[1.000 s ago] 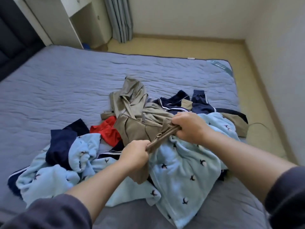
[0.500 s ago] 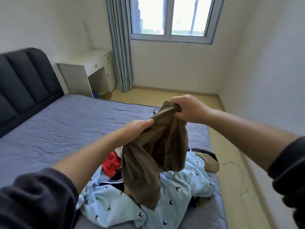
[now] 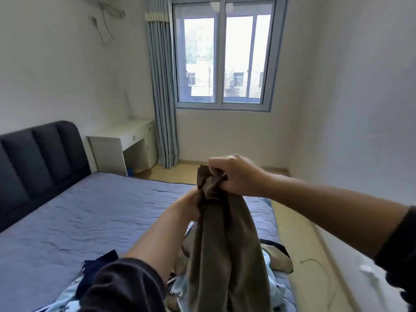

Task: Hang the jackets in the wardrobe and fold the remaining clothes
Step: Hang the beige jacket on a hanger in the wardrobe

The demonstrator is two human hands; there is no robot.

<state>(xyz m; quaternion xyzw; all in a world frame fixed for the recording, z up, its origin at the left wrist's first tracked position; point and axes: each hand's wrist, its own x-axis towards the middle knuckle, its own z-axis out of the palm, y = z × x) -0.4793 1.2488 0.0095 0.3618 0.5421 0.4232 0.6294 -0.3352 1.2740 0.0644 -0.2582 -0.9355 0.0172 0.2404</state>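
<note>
Brown fabric of a bunched garment (image 3: 225,255) is gripped at its top by the curled fingers of the right hand (image 3: 236,174). The left hand (image 3: 188,206) is set against the cloth just below, but its fingers are hidden, so its hold cannot be told. The garment is held hanging over a clothes pile (image 3: 270,266) on the bed (image 3: 90,210), with a dark headboard (image 3: 40,158) and a window (image 3: 225,57) beyond.

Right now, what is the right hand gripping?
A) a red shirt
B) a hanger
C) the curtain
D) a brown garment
D: the right hand is curled round the bunched top of the brown garment, which hangs above the bed.
</note>
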